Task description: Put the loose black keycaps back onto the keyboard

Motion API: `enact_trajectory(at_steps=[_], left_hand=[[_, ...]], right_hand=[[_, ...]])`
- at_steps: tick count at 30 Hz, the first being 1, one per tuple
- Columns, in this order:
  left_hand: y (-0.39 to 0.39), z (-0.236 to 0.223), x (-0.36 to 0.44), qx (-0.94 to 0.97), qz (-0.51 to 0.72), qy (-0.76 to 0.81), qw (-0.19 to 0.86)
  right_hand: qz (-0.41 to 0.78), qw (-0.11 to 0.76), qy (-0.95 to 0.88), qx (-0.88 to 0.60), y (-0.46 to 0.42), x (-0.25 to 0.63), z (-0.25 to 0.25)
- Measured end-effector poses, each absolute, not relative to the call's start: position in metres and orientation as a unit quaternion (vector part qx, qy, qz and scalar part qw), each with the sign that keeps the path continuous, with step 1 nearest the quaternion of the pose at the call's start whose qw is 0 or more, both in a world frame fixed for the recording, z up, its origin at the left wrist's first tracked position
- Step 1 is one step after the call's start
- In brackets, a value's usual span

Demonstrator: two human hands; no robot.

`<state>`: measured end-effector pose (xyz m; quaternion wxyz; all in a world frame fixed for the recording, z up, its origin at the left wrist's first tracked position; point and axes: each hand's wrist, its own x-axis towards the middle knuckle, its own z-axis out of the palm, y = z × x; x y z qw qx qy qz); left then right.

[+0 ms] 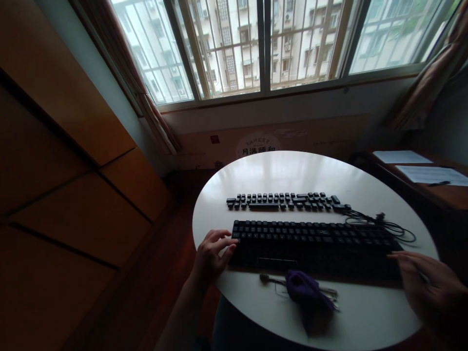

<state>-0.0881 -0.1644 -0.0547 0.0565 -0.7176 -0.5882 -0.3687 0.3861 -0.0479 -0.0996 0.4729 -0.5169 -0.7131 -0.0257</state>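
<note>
The keyboard [318,253] lies on the table [278,175] in the lower right of the frame. The left hand [215,252] touches its left end, thumb and finger apart; the right hand [426,273] is at its right end, but I cannot tell if it grips. It is probably stiff and rather light, so both ends seem best for holding

White table [270,173], curved edge, glossy top. On it, from the far side: loose black keycaps [263,206] in rough rows; coiled cable [383,224]; black keyboard [292,234], lying flat; nearest edge, purple cloth [303,287] with a brush [263,278] protruding.
</note>
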Motion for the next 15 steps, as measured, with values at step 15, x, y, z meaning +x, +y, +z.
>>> enact_trajectory(at_steps=[15], left_hand=[[-0.1692, -0.0581, -0.0923, -0.678, -0.44, -0.588, -0.021]], right_hand=[[-0.037, 0.475, -0.727, -0.495, -0.045, 0.3876, -0.1021]])
